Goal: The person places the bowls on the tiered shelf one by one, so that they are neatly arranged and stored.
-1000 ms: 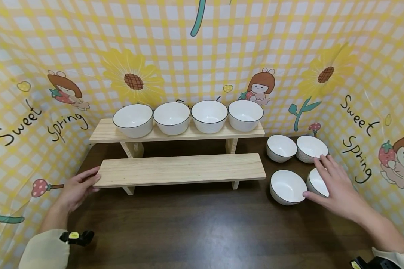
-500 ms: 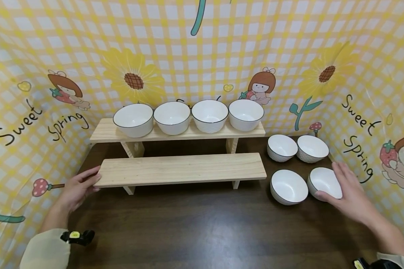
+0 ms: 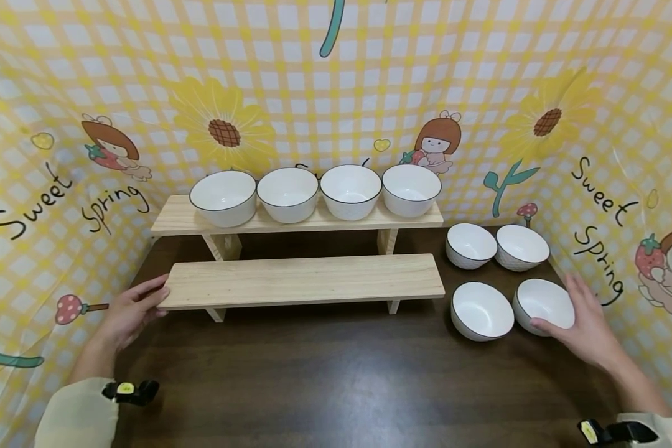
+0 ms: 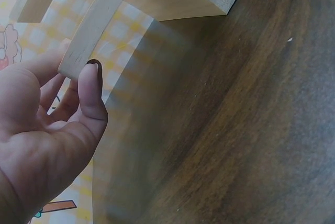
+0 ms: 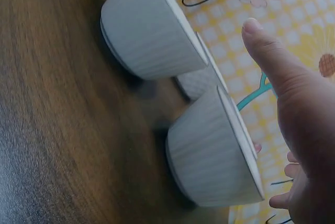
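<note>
My left hand [image 3: 127,314] pinches the left end of the lower board of a two-tier wooden shelf [image 3: 302,281]. In the left wrist view, thumb and fingers lie on either side of the board's end [image 4: 94,35]. My right hand [image 3: 588,326] is spread at the right side of a white dark-rimmed bowl [image 3: 540,302], the front right one of several on the table. Its thumb overlaps the rim in the head view. The right wrist view shows that bowl [image 5: 214,153] beside the straight thumb and fingers. Left of it stands another white bowl [image 3: 481,311].
Two more white bowls [image 3: 470,246] stand behind, close to the right cloth wall. A row of several larger white bowls [image 3: 288,205] sits on the upper board [image 3: 170,214]. Yellow checked cloth [image 3: 336,93] encloses the dark wooden table [image 3: 291,379] at the back and sides.
My right hand has moved right and down from over the bowls to the right side of the front right bowl. The left hand has stayed on the board's end.
</note>
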`<state>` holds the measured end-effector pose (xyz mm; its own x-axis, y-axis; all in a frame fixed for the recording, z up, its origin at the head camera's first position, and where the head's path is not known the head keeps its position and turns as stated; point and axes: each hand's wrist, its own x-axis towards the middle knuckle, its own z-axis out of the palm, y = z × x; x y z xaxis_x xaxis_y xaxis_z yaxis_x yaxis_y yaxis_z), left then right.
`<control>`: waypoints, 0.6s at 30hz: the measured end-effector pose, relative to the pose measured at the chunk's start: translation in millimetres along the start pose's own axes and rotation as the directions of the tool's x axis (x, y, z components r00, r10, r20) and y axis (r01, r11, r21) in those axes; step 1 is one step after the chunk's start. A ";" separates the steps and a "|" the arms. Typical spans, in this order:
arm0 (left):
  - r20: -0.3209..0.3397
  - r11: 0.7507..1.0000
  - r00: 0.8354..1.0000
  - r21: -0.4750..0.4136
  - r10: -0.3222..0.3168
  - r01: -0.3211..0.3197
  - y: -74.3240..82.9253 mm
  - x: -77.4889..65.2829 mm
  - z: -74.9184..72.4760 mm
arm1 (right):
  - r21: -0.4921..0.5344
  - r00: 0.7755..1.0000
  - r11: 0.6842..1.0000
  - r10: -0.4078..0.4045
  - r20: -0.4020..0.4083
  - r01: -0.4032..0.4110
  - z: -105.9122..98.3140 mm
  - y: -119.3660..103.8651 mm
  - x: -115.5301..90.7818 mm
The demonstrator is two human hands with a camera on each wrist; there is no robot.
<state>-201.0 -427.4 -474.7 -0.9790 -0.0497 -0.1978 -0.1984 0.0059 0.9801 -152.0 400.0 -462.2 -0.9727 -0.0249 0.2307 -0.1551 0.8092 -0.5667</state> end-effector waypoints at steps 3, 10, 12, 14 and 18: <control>0.000 1.000 1.000 -0.009 0.003 -0.003 0.7 -1.2 -0.3 | 0.012 1.000 1.000 0.020 0.005 -0.020 2.9 4.0 2.0; -0.004 1.000 1.000 -0.003 0.013 -0.013 0.8 -2.5 0.2 | 0.033 0.999 0.998 0.053 -0.006 -0.052 11.4 14.1 2.8; -0.006 1.000 1.000 -0.005 0.013 -0.014 0.6 -2.5 0.5 | 0.036 0.998 0.998 0.059 -0.011 -0.059 14.1 15.8 2.9; -0.009 1.000 1.000 -0.002 0.012 -0.012 0.6 -2.2 0.7 | 0.031 0.997 0.997 0.075 -0.010 -0.074 16.2 16.7 3.0; -0.015 1.000 1.000 0.006 0.005 -0.005 -0.1 -1.2 0.6 | 0.037 0.994 0.994 0.104 -0.018 -0.103 18.7 17.4 3.7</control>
<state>-199.9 -426.7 -474.5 -0.9792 -0.0648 -0.1924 -0.1935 0.0124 0.9810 -161.6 403.0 -486.0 -0.9804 0.0699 0.1843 -0.0599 0.7851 -0.6164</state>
